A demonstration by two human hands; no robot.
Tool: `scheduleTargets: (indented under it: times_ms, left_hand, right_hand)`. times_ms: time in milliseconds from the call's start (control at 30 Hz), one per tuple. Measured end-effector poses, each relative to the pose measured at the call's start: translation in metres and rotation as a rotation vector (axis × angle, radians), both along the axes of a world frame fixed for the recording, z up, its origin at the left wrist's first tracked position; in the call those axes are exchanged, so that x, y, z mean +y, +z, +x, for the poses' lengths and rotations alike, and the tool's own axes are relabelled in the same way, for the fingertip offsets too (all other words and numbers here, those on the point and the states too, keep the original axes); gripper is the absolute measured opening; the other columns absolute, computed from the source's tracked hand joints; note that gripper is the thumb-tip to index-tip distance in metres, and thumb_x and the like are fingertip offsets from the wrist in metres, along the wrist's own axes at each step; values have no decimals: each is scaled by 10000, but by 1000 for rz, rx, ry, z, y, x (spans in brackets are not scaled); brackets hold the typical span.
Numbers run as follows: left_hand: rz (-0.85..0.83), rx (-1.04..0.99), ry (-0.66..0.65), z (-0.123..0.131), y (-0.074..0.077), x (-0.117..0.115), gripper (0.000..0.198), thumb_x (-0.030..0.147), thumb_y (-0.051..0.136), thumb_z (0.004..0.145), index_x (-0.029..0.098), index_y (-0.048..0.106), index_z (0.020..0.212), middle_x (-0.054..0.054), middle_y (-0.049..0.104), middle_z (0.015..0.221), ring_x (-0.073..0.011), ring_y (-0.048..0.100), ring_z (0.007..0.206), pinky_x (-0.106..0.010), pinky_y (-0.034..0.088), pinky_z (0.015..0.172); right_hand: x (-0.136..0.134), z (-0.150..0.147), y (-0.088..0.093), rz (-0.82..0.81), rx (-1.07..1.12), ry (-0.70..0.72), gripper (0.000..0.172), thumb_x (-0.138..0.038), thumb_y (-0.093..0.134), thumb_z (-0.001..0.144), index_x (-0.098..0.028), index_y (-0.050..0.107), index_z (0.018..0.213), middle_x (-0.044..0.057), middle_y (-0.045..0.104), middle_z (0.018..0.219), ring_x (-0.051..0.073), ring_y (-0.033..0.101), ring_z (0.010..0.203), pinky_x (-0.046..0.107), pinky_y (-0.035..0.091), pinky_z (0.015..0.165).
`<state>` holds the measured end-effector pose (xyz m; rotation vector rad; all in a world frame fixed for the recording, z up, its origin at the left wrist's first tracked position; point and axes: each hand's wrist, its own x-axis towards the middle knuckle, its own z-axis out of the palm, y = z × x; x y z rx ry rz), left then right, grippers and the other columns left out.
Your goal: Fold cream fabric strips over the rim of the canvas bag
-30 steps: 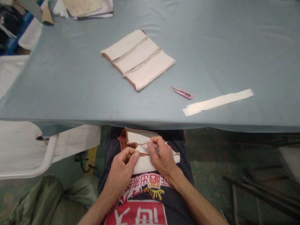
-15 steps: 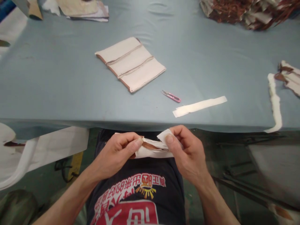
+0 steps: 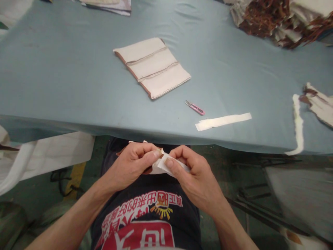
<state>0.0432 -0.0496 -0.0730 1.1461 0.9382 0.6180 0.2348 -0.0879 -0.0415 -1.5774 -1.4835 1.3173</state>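
Over my lap, my left hand (image 3: 136,161) pinches a folded cream and brown fabric piece (image 3: 155,169) at its edge, thumb on top. Close beside it, my right hand (image 3: 191,170) is closed on a white strip (image 3: 166,166), its thumb pressing the strip near the fabric's edge. Much of the fabric is hidden by both hands. On the table beyond lies a flat cream fabric panel (image 3: 153,67) with brown edges and two raised seams. Pink-handled thread snips (image 3: 195,107) and another white strip (image 3: 223,121) rest nearer the front edge.
A blue-green cloth covers the table (image 3: 78,86). A heap of brown and cream scraps (image 3: 270,21) sits at the far right. A crinkled white strip (image 3: 298,125) and a cream-brown fabric piece (image 3: 318,104) lie at the right. Papers or cloth sheets (image 3: 109,5) are at the far left.
My right hand has moved left, bringing the white strip up to my left hand's fingertips and covering the fabric's open brown fold. The view has shifted slightly.
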Motion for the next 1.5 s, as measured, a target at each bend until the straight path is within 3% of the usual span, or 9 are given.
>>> scheduleTargets:
  times_ms: [267, 767, 1067, 1500]
  left_hand:
    - [-56, -17, -2, -3, -4, -4, 461, 530, 603, 911, 175, 551, 620, 44, 413, 525, -77, 324, 472, -204, 244, 429]
    - [-102, 3, 4, -5, -6, -2, 415, 496, 596, 914, 161, 561, 672, 67, 395, 561, -61, 308, 480, -184, 241, 432]
    - [-76, 18, 16, 0, -3, 1, 395, 455, 595, 913, 169, 543, 646, 66, 403, 553, -60, 319, 477, -182, 254, 429]
    - [-50, 52, 60, 3, -10, -3, 369, 426, 598, 915, 151, 590, 668, 58, 431, 567, -61, 340, 494, -180, 270, 443]
  right_hand:
    - [0, -5, -12, -73, 22, 3, 280, -433, 616, 977, -212, 558, 815, -63, 543, 599, 91, 442, 505, 217, 308, 472]
    - [3, -9, -18, -120, 97, -14, 283, -444, 614, 952, -209, 545, 811, -60, 534, 606, 89, 425, 505, 208, 307, 459]
    - [2, -7, -14, 57, -139, -34, 221, -367, 619, 944, -208, 574, 797, -62, 555, 593, 87, 461, 490, 227, 300, 490]
    - [6, -6, -23, -13, -95, -56, 243, -399, 612, 936, -217, 571, 781, -65, 572, 583, 94, 481, 478, 220, 306, 474]
